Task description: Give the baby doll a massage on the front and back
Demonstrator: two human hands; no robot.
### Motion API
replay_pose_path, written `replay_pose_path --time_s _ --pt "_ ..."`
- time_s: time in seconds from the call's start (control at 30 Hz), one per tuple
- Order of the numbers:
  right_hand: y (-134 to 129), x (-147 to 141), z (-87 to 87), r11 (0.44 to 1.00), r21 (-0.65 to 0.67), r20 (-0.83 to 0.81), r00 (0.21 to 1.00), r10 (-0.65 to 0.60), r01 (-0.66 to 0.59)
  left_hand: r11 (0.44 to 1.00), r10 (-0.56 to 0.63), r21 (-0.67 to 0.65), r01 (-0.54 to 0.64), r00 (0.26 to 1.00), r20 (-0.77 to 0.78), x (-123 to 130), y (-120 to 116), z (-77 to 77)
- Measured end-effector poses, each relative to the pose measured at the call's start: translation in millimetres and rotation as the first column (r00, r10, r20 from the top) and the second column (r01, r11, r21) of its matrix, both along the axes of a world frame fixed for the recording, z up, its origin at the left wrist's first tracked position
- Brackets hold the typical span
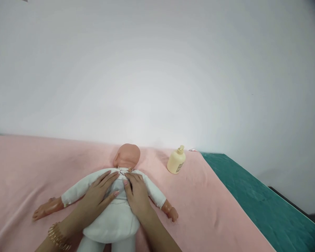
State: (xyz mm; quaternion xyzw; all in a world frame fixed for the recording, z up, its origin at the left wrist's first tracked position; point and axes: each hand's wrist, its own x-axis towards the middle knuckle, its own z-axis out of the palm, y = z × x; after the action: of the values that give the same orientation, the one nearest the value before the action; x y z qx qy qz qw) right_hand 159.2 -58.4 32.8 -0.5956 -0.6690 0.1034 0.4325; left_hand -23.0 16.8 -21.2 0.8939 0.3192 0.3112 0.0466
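A baby doll [112, 222] with a white cloth body lies stretched out, its bald head [128, 155] away from me and its arms spread to both sides. No face shows on the head, so it seems to lie front down. My left hand [98, 196] rests flat on the left of the doll's upper body, fingers extended. On the right side my right hand [137, 194] lies flat too, its fingertips near the doll's neck. Neither hand grips anything. The lower legs are cut off by the frame's bottom edge.
A pale yellow pump bottle [176, 161] stands right of the doll's head. Beneath everything is a pink cloth [204, 196], slightly creased. To the right a green surface [252, 196] shows past the cloth's edge. Behind rises a white wall [147, 70].
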Motion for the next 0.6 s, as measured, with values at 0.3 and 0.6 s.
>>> replay_pose_path --time_s 0.3,0.6 --pt "-11 1 6.8 0.999 0.047 -0.021 1.0 -0.002 0.003 0.994 -0.021 0.104 0.017 0.999 0.034 -1 -1 6.1" --pt "-67 -5 72.7 0.971 -0.199 0.249 0.952 0.178 -0.129 0.942 -0.287 -0.221 0.253 0.948 -0.136 -25 -62 106.3"
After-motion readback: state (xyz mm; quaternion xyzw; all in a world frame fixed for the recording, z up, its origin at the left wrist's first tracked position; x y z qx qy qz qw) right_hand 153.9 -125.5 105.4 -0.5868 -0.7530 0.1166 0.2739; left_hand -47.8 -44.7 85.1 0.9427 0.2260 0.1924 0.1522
